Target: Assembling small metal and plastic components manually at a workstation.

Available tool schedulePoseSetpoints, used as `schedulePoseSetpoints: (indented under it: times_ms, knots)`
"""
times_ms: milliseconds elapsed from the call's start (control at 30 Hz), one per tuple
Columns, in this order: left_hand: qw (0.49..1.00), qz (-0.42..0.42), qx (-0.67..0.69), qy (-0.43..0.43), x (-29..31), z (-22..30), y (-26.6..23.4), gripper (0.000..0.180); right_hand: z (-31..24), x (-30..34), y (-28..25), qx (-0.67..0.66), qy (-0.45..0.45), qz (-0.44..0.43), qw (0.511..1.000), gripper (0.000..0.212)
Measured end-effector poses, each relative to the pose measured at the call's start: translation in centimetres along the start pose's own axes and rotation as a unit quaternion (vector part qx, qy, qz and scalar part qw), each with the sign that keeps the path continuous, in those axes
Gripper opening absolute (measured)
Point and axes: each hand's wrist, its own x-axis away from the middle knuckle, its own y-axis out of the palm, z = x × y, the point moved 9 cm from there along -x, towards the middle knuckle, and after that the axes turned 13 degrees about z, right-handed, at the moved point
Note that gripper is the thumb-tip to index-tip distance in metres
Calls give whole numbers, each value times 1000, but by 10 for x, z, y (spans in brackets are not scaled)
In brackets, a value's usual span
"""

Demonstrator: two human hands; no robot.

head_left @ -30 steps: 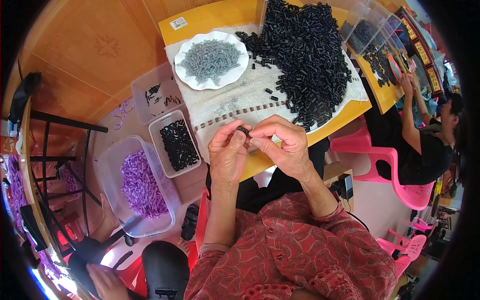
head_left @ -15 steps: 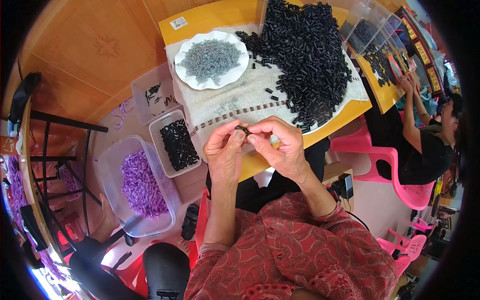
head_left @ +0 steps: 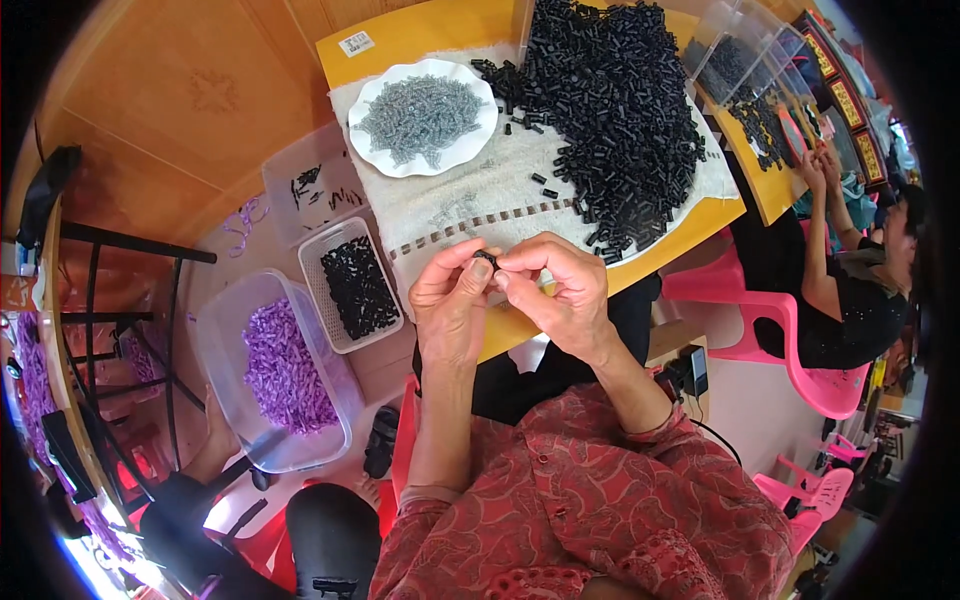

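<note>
Between the fingertips of my left hand (head_left: 448,305) and my right hand (head_left: 560,295) is a small black plastic piece (head_left: 486,258), pinched from both sides just above the table's near edge. My fingers cover most of it. Beyond my hands a pale cloth (head_left: 440,192) lies on the yellow table, with a brown-checked stripe across it. A large heap of short black cylindrical parts (head_left: 625,130) covers its right side. At the upper left of the cloth, a white wavy-rimmed plate (head_left: 366,152) carries many small clear grey pieces (head_left: 420,117).
Left of the table stand a white basket (head_left: 343,228) of black parts and a clear tub (head_left: 225,345) of purple pieces. To the right, a person in black (head_left: 850,300) sits on a pink chair (head_left: 745,300), hands at another table. A clear divided box (head_left: 745,50) stands there.
The black piece has turned slightly between my fingertips. Both hands stay in nearly the same place.
</note>
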Motion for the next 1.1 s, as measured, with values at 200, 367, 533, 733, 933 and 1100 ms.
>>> schedulePoseSetpoints:
  times_ms: [200, 367, 533, 733, 933, 1100]
  knots:
    - [1000, 8, -15, 1, -2, 1, 0, 23, -8, -4, 3, 27, -36, -11, 999, 12]
    - [1000, 17, -6, -11, -3, -2, -4, 23, -8, -6, 3, 23, -46, -26, 998, 14]
    - [999, -41, 4, -22, -3, -1, 1, 23, -2, -8, 0, 18, -36, -20, 999, 17]
    - [999, -23, 26, -40, -1, -5, 0, 29, -10, -12, 4, 39, -71, -25, 996, 30]
    - [999, -13, 18, -35, -4, -3, 2, 34, -8, -11, 10, 51, -77, -47, 995, 35]
    - [998, -21, 22, -57, -4, -8, 0, 35, -8, -14, 10, 43, -94, -57, 993, 35]
